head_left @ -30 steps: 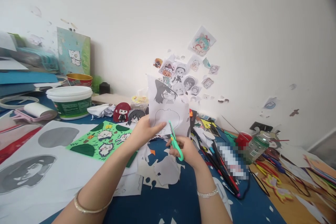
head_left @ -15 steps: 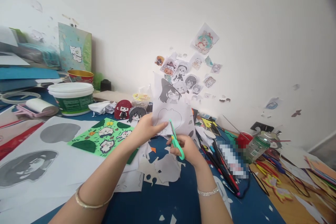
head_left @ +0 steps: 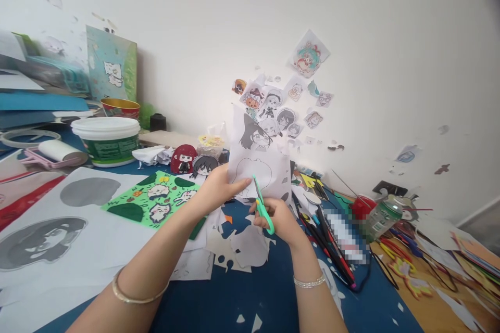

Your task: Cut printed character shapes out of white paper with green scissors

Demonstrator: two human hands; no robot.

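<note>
My left hand point(head_left: 221, 187) is closed on the left edge of a white sheet of paper point(head_left: 244, 166), its thumb lying across the front. The sheet stands upright and bears a dark-haired cartoon figure at the top and a bare outline below. In my right hand point(head_left: 275, 218) is a pair of green-handled scissors point(head_left: 265, 216), fingers through the loops. The blades point up and lie at the lower middle of the sheet, near the left thumb. Whether they are parted I cannot tell. Paper scraps point(head_left: 250, 247) lie on the blue mat point(head_left: 219, 302) below.
A green-and-white tub point(head_left: 107, 143) and a lint roller point(head_left: 58, 153) stand at left, near a green drawing point(head_left: 156, 203). Several pens point(head_left: 332, 250), a glass jar point(head_left: 385, 216) and a red cup point(head_left: 363, 205) are at right. Cut-out drawings point(head_left: 285, 119) hang on the wall.
The view has shifted slightly. The sheet, both hands and the scissors sit nearly as before, with the scissors still at the lower part of the paper.
</note>
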